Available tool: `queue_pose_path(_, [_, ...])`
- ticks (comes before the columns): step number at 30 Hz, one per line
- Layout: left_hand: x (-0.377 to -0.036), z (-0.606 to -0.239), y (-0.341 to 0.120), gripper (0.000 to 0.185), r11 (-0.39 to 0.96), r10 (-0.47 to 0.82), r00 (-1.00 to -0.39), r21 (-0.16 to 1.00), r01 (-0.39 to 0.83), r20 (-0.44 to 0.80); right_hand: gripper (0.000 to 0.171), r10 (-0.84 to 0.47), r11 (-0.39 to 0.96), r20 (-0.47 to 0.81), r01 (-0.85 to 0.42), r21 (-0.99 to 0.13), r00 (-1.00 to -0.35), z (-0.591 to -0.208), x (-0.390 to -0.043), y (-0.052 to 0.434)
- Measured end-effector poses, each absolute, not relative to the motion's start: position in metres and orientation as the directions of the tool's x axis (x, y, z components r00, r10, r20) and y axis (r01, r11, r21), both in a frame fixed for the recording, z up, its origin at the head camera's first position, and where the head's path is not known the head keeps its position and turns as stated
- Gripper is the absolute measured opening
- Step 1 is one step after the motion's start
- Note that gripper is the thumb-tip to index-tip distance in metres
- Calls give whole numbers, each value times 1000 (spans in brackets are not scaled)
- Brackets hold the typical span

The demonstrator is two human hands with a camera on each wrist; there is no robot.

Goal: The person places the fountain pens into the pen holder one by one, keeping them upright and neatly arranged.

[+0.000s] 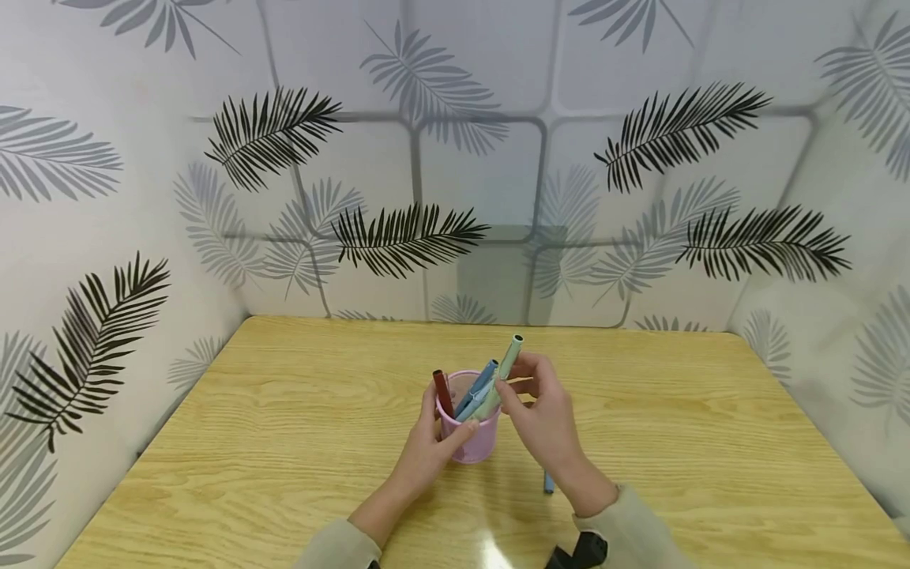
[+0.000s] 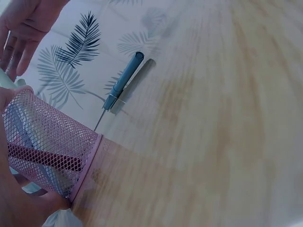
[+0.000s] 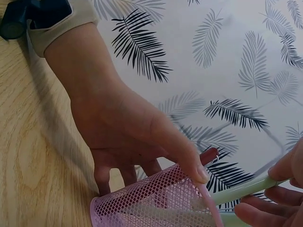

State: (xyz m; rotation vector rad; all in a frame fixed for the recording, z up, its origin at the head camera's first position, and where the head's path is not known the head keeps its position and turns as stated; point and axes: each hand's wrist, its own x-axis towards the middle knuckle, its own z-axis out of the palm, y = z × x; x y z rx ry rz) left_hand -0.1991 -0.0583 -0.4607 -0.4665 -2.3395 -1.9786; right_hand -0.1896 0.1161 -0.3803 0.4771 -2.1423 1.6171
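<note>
A pink mesh pen cup (image 1: 471,442) stands near the middle of the wooden table (image 1: 284,442). My left hand (image 1: 426,446) grips its side, thumb over the rim (image 3: 201,172). In the cup stand a dark red pen (image 1: 443,393) and a blue pen (image 1: 478,387). My right hand (image 1: 542,411) pinches a pale green pen (image 1: 503,373) whose lower end is inside the cup, tilted up to the right. The green pen (image 3: 241,190) enters the mesh cup (image 3: 151,201) in the right wrist view. A blue pen (image 2: 123,81) lies on the table beside the cup (image 2: 47,146).
Leaf-patterned walls (image 1: 455,158) close the table on the left, back and right. The loose blue pen (image 1: 548,481) lies just behind my right wrist. A dark strap (image 1: 579,549) sits at my right sleeve.
</note>
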Motion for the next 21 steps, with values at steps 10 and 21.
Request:
queue_pose_path(10, [-191,-441,-57,82,120,209,-951,959,256,227,29,-63,396,544,-521,-756,-837,-390,-189,121])
queue_pose_path(21, [-182,-431,-57,81,111,221,-956,969,219,191,18,-95,478,498,-478,-737,-862,-398,-187,125])
